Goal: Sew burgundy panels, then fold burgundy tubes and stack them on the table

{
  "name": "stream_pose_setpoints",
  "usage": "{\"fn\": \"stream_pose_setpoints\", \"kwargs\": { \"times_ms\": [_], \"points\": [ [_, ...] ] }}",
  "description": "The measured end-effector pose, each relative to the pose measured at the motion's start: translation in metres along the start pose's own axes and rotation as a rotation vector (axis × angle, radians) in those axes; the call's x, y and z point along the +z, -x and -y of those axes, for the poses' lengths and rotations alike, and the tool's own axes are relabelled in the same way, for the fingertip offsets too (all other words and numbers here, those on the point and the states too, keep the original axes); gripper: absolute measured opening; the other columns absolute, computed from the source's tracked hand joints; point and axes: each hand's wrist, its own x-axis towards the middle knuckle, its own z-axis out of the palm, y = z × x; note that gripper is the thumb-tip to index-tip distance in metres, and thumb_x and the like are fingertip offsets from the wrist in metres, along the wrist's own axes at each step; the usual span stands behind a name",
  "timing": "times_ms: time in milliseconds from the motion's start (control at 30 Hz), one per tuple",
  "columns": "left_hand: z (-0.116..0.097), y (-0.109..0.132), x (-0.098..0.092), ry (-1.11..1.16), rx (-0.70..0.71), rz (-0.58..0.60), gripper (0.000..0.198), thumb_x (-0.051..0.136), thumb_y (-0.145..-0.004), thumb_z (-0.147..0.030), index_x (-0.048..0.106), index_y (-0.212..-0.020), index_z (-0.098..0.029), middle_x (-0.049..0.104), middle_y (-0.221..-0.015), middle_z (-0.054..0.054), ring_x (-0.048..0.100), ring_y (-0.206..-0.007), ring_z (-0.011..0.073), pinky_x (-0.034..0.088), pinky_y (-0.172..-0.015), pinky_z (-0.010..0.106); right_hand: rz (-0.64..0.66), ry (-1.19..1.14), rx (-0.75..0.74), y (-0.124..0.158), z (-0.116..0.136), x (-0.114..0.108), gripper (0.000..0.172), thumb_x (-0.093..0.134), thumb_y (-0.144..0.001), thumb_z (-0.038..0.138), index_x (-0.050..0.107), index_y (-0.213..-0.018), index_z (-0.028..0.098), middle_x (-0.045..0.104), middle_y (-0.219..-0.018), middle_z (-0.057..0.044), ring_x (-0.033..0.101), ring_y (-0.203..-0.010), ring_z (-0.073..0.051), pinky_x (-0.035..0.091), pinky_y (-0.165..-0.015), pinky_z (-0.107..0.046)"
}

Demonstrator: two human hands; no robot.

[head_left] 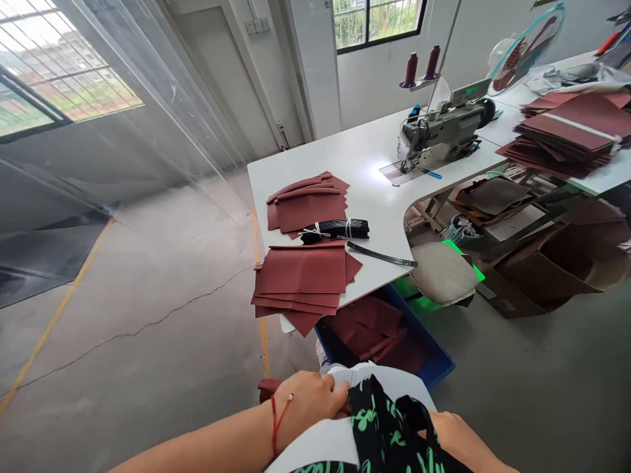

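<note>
My left hand is low at the bottom of the view, fingers curled against white fabric and a black cloth with green print; a bit of maroon material shows just beyond it. A red thread circles that wrist. My right hand is mostly hidden behind the black cloth, so its fingers do not show. Ahead, a white table carries two piles of maroon leather pieces, a black bundle of straps and a single black strap.
A sewing machine with two thread cones stands at the table's far side. A blue bin of maroon pieces sits under the near edge, beside a cushioned stool. More maroon stacks lie right. Clear plastic sheeting hangs left over concrete floor.
</note>
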Motion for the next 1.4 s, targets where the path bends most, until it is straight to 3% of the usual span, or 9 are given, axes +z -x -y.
{"fn": "stream_pose_setpoints", "kwargs": {
  "times_ms": [167,300,433,600,767,967,1133,1267,1400],
  "points": [
    [0.002,0.012,-0.011,-0.028,-0.003,0.025,0.024,0.042,-0.095,-0.035,0.058,-0.101,-0.019,0.067,-0.079,0.009,0.067,-0.063,0.0272,0.049,-0.052,0.033,0.027,0.104,0.005,0.002,-0.01,0.001,0.02,0.04,-0.076,0.014,0.037,-0.058,0.022,0.034,-0.047,0.004,0.029,-0.041,-0.011,0.017,-0.046,-0.028],
    [0.018,0.015,-0.032,-0.038,0.038,-0.017,0.032,0.041,-0.095,-0.047,0.056,-0.098,-0.019,0.067,-0.085,0.008,0.066,-0.068,0.0267,0.049,-0.055,0.034,0.072,-0.003,-0.126,-0.004,0.008,-0.038,0.015,0.043,-0.083,0.016,0.054,-0.085,0.026,0.058,-0.066,0.004,0.052,-0.056,-0.015,0.03,-0.053,-0.026],
    [0.053,0.026,-0.053,0.086,-0.004,-0.077,0.017,0.049,-0.093,-0.036,0.056,-0.094,-0.02,0.067,-0.089,0.005,0.064,-0.076,0.023,0.045,-0.061,0.029,0.084,-0.239,-0.102,-0.013,0.021,-0.089,0.023,0.04,-0.094,0.033,0.051,-0.113,0.025,0.067,-0.09,-0.002,0.06,-0.075,-0.017,0.042,-0.067,-0.027],
    [0.117,0.051,-0.063,0.489,-0.011,-0.116,0.022,0.049,-0.089,-0.035,0.052,-0.074,-0.018,0.055,-0.07,0.0,0.047,-0.062,0.0137,0.033,-0.056,0.025,0.029,-0.602,-0.066,-0.028,0.006,-0.135,0.03,0.052,-0.09,0.049,0.058,-0.082,0.02,0.057,-0.07,0.001,0.047,-0.062,-0.014,0.034,-0.057,-0.025],
    [0.149,0.052,-0.039,1.003,0.132,-0.044,0.054,0.052,-0.082,-0.064,0.037,-0.059,-0.018,0.028,-0.056,-0.004,0.025,-0.051,0.0095,0.017,-0.047,0.026,0.026,-1.043,-0.069,-0.039,-0.013,-0.128,0.062,0.073,-0.056,0.073,0.04,-0.057,0.021,0.043,-0.053,0.005,0.032,-0.048,-0.009,0.022,-0.046,-0.024],
    [0.149,0.036,-0.009,1.267,0.245,0.069,0.066,0.061,-0.071,-0.072,0.03,-0.051,-0.018,0.024,-0.049,-0.004,0.019,-0.048,0.0074,0.013,-0.046,0.027,-0.097,-1.173,-0.078,-0.037,0.004,-0.1,0.072,0.051,-0.057,0.091,0.026,-0.06,0.024,0.03,-0.053,0.006,0.028,-0.047,-0.01,0.026,-0.046,-0.025],
    [0.15,0.041,-0.014,1.235,0.185,0.074,0.061,0.063,-0.071,-0.07,0.04,-0.053,-0.016,0.031,-0.05,-0.004,0.026,-0.049,0.0082,0.018,-0.045,0.025,-0.12,-1.072,-0.1,-0.036,0.0,-0.104,0.064,0.046,-0.068,0.087,0.034,-0.066,0.024,0.04,-0.061,0.004,0.037,-0.051,-0.012,0.031,-0.048,-0.026],
    [0.12,0.034,-0.022,0.943,0.136,0.152,0.036,0.057,-0.083,-0.052,0.064,-0.094,-0.018,0.062,-0.08,0.001,0.052,-0.07,0.0163,0.039,-0.06,0.023,-0.022,-0.805,-0.178,-0.047,0.0,-0.11,0.049,0.056,-0.081,0.065,0.048,-0.064,0.02,0.045,-0.058,0.003,0.039,-0.051,-0.011,0.031,-0.048,-0.025],
    [0.087,0.006,-0.016,0.695,0.068,0.012,0.035,0.043,-0.091,-0.036,0.055,-0.121,-0.022,0.067,-0.105,0.005,0.06,-0.091,0.0215,0.045,-0.078,0.029,0.009,-0.446,-0.242,-0.082,-0.001,-0.102,0.025,0.061,-0.086,0.046,0.067,-0.087,0.022,0.064,-0.079,-0.001,0.058,-0.072,-0.016,0.048,-0.068,-0.028]
  ]
}}
